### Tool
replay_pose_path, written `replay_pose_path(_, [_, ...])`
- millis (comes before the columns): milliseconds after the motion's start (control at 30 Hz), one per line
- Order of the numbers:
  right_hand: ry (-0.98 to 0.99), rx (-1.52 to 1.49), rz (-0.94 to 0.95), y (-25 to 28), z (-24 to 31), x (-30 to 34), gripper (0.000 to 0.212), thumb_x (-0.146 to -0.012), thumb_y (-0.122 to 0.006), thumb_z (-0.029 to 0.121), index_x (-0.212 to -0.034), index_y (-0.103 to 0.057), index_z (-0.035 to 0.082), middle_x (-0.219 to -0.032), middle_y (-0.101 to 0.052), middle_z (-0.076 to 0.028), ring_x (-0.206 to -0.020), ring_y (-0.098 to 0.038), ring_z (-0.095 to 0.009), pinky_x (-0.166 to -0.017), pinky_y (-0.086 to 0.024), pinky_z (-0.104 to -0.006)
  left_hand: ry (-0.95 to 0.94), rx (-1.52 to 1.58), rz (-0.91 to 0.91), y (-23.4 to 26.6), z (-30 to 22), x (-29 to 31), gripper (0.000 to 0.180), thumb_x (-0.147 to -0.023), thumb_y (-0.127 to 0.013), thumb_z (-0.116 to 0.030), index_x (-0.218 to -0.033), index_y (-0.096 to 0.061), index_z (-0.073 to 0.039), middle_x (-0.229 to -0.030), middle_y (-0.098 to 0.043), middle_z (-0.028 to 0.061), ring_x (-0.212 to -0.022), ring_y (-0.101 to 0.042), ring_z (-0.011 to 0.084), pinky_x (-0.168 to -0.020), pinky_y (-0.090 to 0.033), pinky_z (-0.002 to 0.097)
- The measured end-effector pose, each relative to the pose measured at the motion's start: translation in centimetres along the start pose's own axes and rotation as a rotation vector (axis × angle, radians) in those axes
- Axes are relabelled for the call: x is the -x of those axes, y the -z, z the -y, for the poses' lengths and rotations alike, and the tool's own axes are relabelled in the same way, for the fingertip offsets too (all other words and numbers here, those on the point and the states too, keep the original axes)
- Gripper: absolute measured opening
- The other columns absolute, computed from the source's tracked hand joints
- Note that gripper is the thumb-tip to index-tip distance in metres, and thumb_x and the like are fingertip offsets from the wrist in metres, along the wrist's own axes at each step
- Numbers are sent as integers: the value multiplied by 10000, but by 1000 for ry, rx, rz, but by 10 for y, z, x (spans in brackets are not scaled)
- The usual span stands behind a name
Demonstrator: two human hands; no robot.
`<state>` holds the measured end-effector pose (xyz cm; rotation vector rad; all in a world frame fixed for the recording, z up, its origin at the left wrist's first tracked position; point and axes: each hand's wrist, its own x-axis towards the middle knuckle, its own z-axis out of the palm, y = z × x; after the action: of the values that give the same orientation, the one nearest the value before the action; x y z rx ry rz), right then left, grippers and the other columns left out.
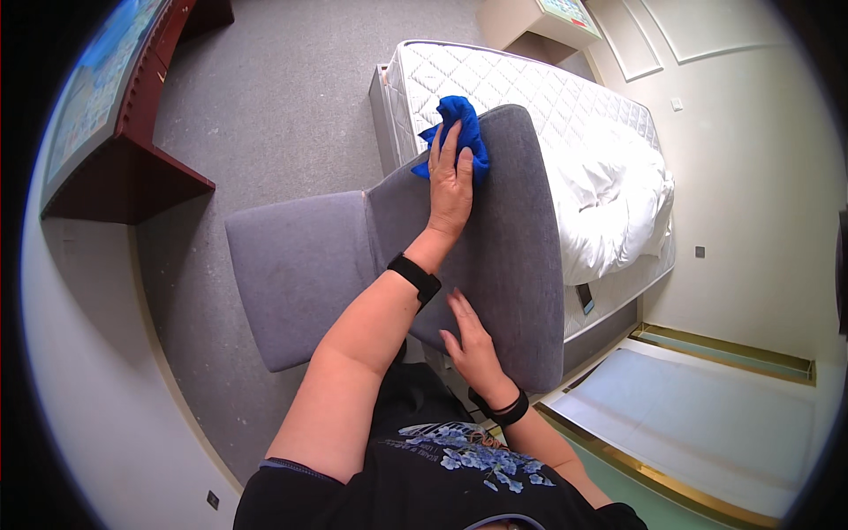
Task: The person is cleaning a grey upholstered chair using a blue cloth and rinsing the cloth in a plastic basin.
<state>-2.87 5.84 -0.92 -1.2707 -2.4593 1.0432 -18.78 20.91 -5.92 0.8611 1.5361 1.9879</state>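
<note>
A grey upholstered chair (300, 274) stands before me, its seat to the left and its curved backrest (521, 256) to the right. My left hand (451, 190) presses a bright blue cloth (459, 115) against the far upper part of the backrest. Its fingers reach over the bunched cloth, which sticks out beyond them. Lower down, my right hand (477, 353) rests on the near part of the backrest with fingers stretched and thumb apart, holding nothing. Both wrists wear black bands.
Behind the chair is a bed with a white quilted mattress (512, 75), crumpled white bedding (609, 194) and a phone (586, 299). Dark red wooden furniture (132, 177) stands at the left, a pale cabinet (530, 26) at the far side. A gold-framed window ledge (698, 424) lies right.
</note>
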Motion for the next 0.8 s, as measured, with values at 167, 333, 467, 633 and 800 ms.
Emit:
replay_pose_path(167, [-38,-9,73,1,-2,-2,480,-816,-572,36,-1272,-426,10,-1367,-376,-207,-1219,-419,-362,-983,-388,-382,89,-85,-76,3,46,4,458,-972,-349,-357,-1364,-355,-121,-1402,-291,206,-1317,-240,341,-1084,-196,397])
replay_pose_path(333, [-48,12,141,1,-2,-3,437,-822,-566,42,-1243,-454,12,-1359,-387,-192,-1174,-453,-369,-940,-417,-388,178,-189,-167,14,106,10,459,-972,-340,-360,-1362,-353,-118,-1379,-311,232,-1285,-288,370,-1071,-220,414])
replay_pose_path(467, [-32,45,180,1,-1,-3,400,-831,-558,50,-1218,-469,-2,-1349,-396,-193,-1137,-478,-379,-908,-438,-395,276,-213,-206,26,149,12,456,-969,-346,-354,-1361,-355,-122,-1360,-331,246,-1261,-312,390,-1054,-252,425])
replay_pose_path(633, [-55,53,201,0,-2,-1,390,-830,-561,51,-1208,-479,2,-1341,-405,-191,-1120,-490,-379,-901,-443,-397,588,-153,-243,43,184,26,474,-964,-338,-364,-1381,-319,-140,-1357,-313,256,-1267,-308,397,-1055,-261,425])
replay_pose_path(800, [-53,63,217,-4,0,-2,376,-830,-563,53,-1196,-488,2,-1332,-414,-194,-1108,-497,-380,-890,-451,-395,680,17,-271,44,178,33,480,-966,-354,-344,-1403,-287,-158,-1423,-219,219,-1313,-255,345,-1071,-239,391])
